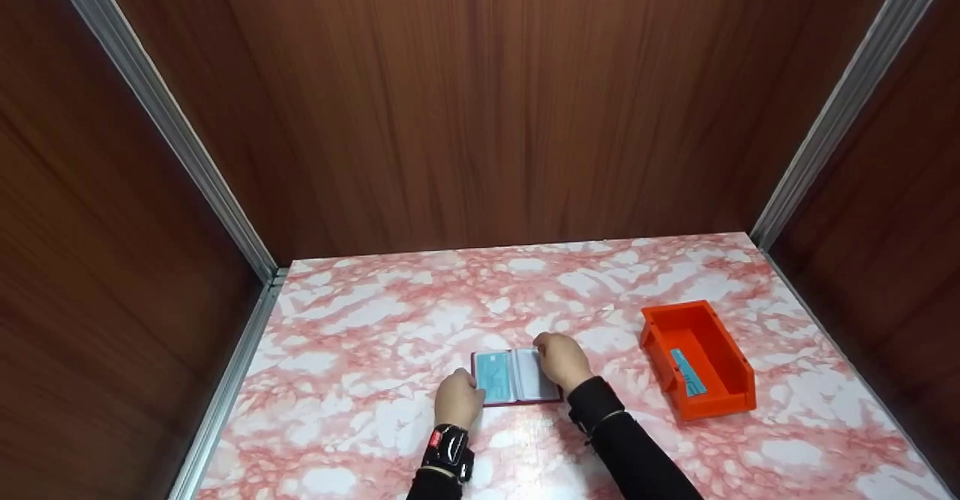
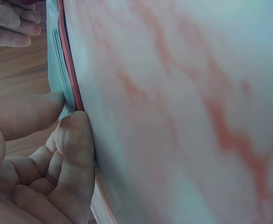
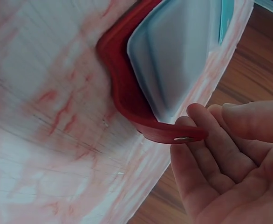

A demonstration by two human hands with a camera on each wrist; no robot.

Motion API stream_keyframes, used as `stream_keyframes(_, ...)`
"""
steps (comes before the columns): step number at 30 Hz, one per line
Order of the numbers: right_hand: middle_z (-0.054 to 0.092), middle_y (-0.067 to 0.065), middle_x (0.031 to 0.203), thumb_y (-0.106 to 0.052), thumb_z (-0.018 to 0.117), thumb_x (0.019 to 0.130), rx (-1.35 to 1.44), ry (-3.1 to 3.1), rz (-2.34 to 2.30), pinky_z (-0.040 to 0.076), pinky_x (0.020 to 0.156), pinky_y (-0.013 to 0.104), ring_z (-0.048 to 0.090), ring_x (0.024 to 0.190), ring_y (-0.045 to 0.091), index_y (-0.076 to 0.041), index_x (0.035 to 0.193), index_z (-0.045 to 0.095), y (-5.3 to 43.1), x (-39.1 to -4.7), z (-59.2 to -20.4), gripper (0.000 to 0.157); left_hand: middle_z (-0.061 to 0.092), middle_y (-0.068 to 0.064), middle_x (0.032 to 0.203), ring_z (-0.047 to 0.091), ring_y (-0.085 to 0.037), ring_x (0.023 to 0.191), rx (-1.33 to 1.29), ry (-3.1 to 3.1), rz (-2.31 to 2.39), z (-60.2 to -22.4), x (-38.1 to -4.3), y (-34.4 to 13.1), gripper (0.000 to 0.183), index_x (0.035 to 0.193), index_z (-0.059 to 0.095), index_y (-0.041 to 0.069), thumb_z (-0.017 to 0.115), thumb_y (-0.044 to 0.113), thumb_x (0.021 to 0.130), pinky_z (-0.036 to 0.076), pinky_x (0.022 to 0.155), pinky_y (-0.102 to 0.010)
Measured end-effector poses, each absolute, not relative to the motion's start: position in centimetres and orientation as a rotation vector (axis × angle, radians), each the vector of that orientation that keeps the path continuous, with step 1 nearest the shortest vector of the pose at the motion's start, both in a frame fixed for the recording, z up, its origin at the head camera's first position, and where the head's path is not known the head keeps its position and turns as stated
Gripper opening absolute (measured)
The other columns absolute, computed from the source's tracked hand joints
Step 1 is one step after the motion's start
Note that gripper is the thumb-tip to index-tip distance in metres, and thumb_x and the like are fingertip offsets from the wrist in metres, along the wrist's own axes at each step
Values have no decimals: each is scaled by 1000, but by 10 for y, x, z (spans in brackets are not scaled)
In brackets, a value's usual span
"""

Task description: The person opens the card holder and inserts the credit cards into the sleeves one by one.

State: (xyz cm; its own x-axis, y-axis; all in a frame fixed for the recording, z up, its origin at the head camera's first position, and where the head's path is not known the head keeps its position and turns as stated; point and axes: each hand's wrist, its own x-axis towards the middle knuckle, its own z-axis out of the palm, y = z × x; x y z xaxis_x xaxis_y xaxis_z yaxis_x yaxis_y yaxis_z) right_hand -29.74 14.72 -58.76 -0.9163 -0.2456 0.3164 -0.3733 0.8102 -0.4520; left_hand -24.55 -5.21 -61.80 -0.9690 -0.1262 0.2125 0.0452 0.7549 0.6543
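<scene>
A small card holder with a red cover lies spread on the table, clear sleeves facing up. A teal card shows in its left side; the sleeve on the right looks blank. My left hand pinches the holder's left edge, with thumb and index finger across cover and sleeves in the left wrist view. At the right edge is my right hand. In the right wrist view its fingers touch the raised end of the red cover, the thumb standing apart from it.
An orange bin stands on the right of the table, with a teal card leaning inside it. The table has a red and white marbled top. Brown wood-grain panels with metal edge rails rise behind and on both sides.
</scene>
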Motion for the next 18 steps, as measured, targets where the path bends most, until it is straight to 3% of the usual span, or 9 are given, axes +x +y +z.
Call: stream_keyframes(18,70,18,85,5,62,88,476,-2758,743,53,76,48,67,82,38,3,92,71,148,-295,-589,10,61,-7,68,60,-28,65,81,-2714,-1023,-618,-245,-53,15,75,61,4,75,3,71,48,64,-42)
